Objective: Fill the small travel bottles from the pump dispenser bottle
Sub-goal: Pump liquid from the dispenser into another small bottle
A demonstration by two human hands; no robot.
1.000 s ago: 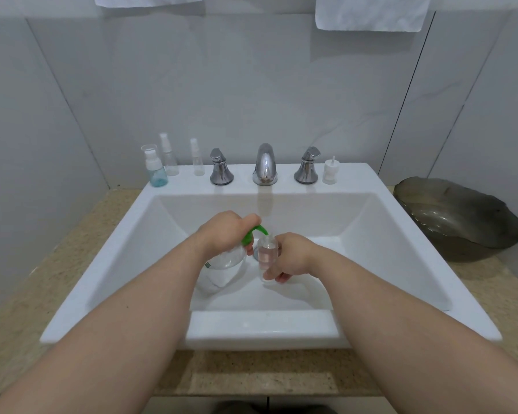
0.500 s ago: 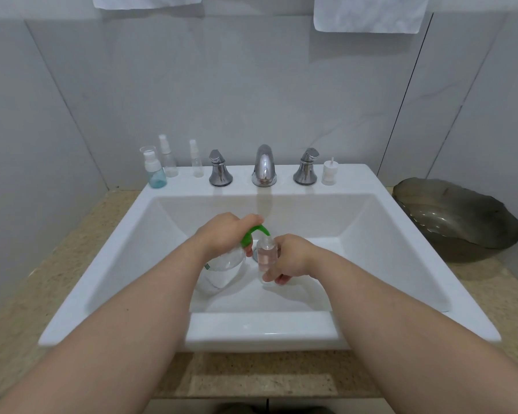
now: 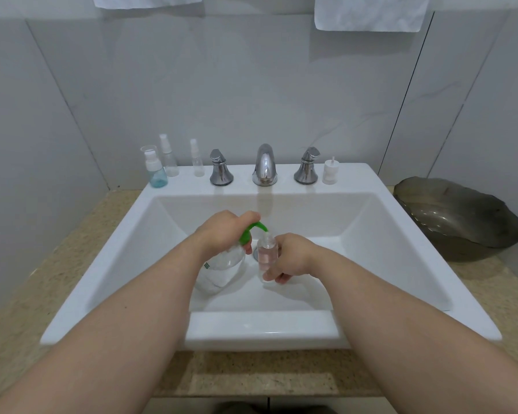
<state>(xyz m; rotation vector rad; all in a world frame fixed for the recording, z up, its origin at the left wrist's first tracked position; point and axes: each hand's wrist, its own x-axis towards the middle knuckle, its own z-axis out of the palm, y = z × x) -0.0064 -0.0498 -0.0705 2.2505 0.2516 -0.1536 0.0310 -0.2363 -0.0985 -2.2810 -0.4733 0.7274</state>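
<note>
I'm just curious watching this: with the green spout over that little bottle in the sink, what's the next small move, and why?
Probably press the green pump again with the left hand: its spout sits over the open small bottle, held upright by the right hand, and it looks only partly full.

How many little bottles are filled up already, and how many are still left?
Possibly done: the capped bottle with blue liquid on the sink ledge. In hand: the left hand presses the green pump of the dispenser bottle over the small bottle in the right hand. Left: two clear spray bottles look empty.
</note>
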